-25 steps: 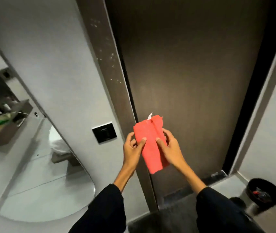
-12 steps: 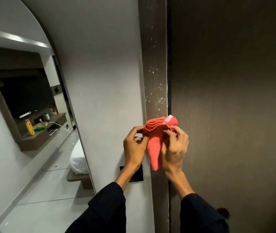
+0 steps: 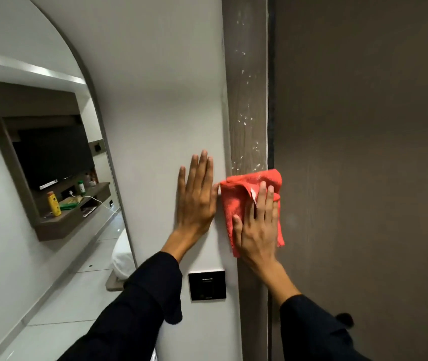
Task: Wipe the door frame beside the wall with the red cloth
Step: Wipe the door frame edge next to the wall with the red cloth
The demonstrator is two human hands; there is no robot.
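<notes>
The brown door frame runs straight up between the white wall and the dark door. White specks dot the frame above the cloth. My right hand lies flat on the red cloth and presses it against the frame at mid height. The cloth is crumpled, with a white tag showing by my fingers. My left hand rests flat on the wall just left of the frame, fingers pointing up and holding nothing.
A black switch plate is set in the wall below my left hand. An arched mirror fills the left side, reflecting a shelf with a yellow bottle, a screen and a bed. The dark door stands shut to the right of the frame.
My left hand let go of the cloth and went flat onto the wall. My right hand spread the cloth against the frame. The view moved closer and upward.
</notes>
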